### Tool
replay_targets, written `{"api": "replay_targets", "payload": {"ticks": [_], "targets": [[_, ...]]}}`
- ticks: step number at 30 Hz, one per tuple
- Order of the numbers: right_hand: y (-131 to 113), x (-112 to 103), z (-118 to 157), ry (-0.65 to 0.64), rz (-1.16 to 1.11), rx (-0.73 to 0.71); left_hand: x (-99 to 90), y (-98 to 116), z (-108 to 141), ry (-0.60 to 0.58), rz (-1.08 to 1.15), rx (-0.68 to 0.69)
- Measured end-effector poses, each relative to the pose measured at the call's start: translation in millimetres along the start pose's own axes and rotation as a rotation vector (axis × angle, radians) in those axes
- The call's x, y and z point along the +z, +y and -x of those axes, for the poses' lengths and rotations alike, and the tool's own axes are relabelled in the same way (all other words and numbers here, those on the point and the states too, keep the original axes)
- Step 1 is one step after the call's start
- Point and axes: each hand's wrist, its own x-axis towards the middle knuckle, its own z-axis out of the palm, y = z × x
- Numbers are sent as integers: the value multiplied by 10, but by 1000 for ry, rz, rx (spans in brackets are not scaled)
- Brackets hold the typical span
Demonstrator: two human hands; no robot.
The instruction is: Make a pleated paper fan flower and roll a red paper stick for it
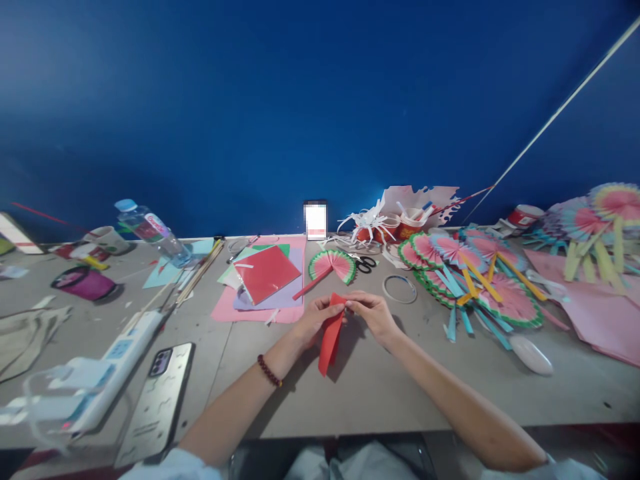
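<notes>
Between my two hands hangs a folded sheet of red paper [330,341], held above the grey table. My left hand [317,319] grips its upper left side, thumb on the near face. With thumb and fingers, my right hand [371,315] pinches the top right corner. A bead bracelet [270,371] circles my left wrist. Just beyond the hands lies a small pleated paper fan [332,267] in pink and green with a red stick. Black-handled scissors [366,265] and a roll of tape [399,289] rest nearby.
Coloured paper sheets [267,275] lie at centre left. A water bottle [153,230], power strip [117,373] and phone [157,400] are on the left. Finished paper fans [505,293] pile up on the right near a white computer mouse [531,353]. A blue wall [300,100] stands behind.
</notes>
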Motion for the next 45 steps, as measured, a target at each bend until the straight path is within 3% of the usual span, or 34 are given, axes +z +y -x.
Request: {"api": "replay_targets", "payload": {"ticks": [7, 32, 39, 45], "targets": [[-31, 37, 1, 42, -97, 93, -8, -10, -10, 10, 12, -2], [-77, 37, 8, 39, -61, 77, 12, -5, -15, 30, 4, 19], [-127, 42, 25, -31, -22, 103, -32, -79, -72, 19, -23, 31], [-96, 33, -2, 28, 21, 101, -47, -121, -85, 39, -45, 48]]}}
